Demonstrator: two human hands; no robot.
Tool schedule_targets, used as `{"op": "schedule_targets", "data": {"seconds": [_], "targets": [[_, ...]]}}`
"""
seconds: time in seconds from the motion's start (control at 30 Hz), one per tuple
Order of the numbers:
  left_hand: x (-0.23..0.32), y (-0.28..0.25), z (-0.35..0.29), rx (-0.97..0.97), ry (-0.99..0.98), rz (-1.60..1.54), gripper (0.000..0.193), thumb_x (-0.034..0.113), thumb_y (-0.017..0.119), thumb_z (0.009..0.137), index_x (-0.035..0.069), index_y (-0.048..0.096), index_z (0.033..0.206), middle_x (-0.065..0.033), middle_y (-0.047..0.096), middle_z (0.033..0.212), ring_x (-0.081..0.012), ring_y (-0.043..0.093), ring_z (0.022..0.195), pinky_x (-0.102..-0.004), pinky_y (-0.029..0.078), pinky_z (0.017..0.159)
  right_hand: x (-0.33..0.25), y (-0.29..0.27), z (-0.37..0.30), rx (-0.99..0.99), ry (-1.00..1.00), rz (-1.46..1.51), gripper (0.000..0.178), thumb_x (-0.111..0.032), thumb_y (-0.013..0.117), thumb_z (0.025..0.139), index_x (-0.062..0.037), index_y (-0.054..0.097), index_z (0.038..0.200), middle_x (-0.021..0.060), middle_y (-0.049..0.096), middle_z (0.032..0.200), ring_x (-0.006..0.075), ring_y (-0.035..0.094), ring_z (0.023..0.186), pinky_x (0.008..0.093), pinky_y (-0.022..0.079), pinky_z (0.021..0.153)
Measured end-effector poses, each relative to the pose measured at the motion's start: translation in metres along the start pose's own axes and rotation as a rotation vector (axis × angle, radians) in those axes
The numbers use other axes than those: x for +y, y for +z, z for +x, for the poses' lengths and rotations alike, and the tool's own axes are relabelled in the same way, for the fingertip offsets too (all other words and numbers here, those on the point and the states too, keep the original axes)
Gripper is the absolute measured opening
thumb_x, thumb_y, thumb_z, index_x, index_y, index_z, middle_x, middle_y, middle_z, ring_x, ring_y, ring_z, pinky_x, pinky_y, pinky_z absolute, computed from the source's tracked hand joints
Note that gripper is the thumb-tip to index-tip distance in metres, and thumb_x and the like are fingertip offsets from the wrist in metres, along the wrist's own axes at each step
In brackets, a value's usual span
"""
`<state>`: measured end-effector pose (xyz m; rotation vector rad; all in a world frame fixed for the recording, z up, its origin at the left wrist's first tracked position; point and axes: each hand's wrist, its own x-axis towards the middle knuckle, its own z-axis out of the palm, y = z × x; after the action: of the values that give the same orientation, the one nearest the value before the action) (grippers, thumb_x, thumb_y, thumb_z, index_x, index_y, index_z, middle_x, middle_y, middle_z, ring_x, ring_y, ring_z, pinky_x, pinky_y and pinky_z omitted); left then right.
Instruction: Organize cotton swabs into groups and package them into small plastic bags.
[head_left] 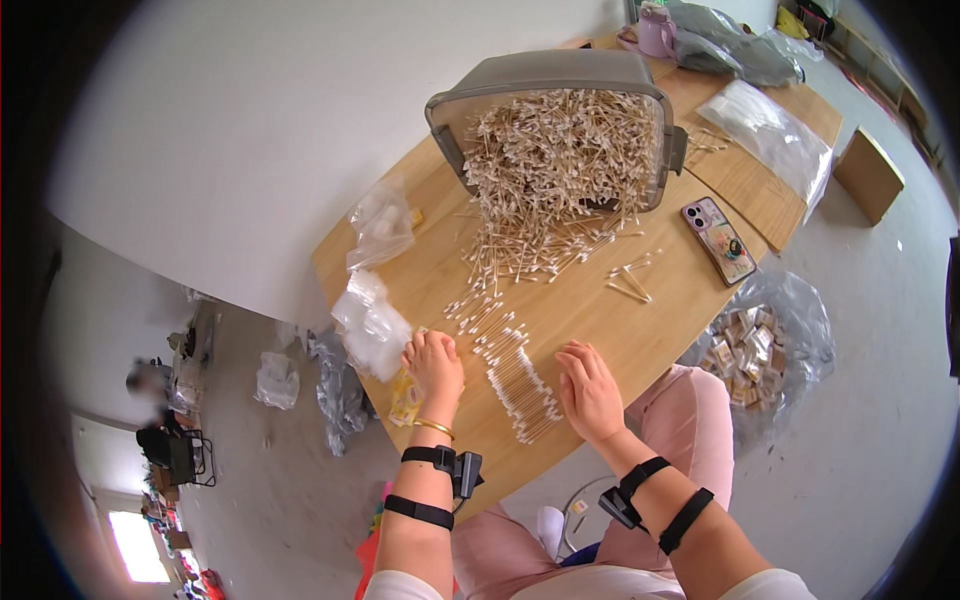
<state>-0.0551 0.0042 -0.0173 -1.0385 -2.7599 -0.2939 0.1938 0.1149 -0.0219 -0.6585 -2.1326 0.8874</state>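
Cotton swabs (522, 385) lie side by side in a long row on the wooden table, their white tips at both sides. Left of the row, my left hand (435, 368) is closed with its fingers curled down; what they hold, if anything, is hidden. Yellow printed packets (404, 398) lie beside and partly under that hand, next to clear plastic bags (370, 325). My right hand (592, 392) rests at the row's right side, palm down, fingers stretched out and holding nothing. Beyond both hands, a grey bin (560, 70) tipped on its side spills a heap of loose swabs (565, 150).
A phone in a patterned case (718, 240) lies at the table's right edge, near a few stray swabs (632, 280). Clear plastic sheeting (770, 130) and a pink cup (656, 32) are farther back. On the floor at right sits a plastic bag of small packs (745, 355).
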Motion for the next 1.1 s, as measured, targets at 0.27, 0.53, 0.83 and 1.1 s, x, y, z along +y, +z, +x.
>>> {"op": "schedule_targets", "data": {"seconds": [0.27, 0.53, 0.83, 1.1], "targets": [[0.053, 0.001, 0.016, 0.094, 0.160, -0.054, 0.031, 0.014, 0.075, 0.085, 0.014, 0.060, 0.112, -0.0101, 0.055, 0.115, -0.0303, 0.051, 0.113, -0.0486, 0.034, 0.103, 0.007, 0.001, -0.002, 0.002, 0.008, -0.035, 0.027, -0.004, 0.060, 0.091, -0.0012, 0.060, 0.117, 0.0150, 0.060, 0.120, 0.0341, 0.055, 0.125, 0.0465, 0.042, 0.114], [0.060, 0.033, 0.027, -0.325, 0.201, -0.034, 0.093, 0.064, 0.028, 0.104, -0.008, 0.010, 0.160, -0.0265, 0.005, 0.169, -0.0373, 0.002, 0.158, -0.0501, 0.000, 0.128, 0.004, 0.002, 0.000, -0.004, 0.013, -0.039, 0.026, -0.006, 0.060, 0.092, -0.0018, 0.060, 0.117, 0.0144, 0.060, 0.120, 0.0335, 0.055, 0.126, 0.0455, 0.041, 0.116], [0.056, 0.033, 0.057, -0.376, 0.181, 0.076, 0.095, 0.067, 0.025, 0.103, -0.007, 0.008, 0.160, -0.0236, 0.009, 0.169, -0.0328, 0.004, 0.158, -0.0514, -0.003, 0.127, 0.003, 0.001, -0.002, -0.029, 0.029, -0.075, 0.026, -0.006, 0.060, 0.093, -0.0024, 0.060, 0.119, 0.0135, 0.060, 0.121, 0.0320, 0.055, 0.127, 0.0451, 0.040, 0.117], [0.055, 0.021, 0.035, -0.382, 0.250, 0.057, 0.092, 0.065, 0.023, 0.104, -0.006, 0.009, 0.161, -0.0224, 0.012, 0.169, -0.0325, 0.007, 0.158, -0.0540, -0.004, 0.126, 0.003, 0.002, -0.001, -0.035, 0.026, -0.084, 0.026, -0.007, 0.060, 0.092, -0.0022, 0.060, 0.118, 0.0136, 0.061, 0.121, 0.0316, 0.055, 0.127, 0.0445, 0.039, 0.118]]}}
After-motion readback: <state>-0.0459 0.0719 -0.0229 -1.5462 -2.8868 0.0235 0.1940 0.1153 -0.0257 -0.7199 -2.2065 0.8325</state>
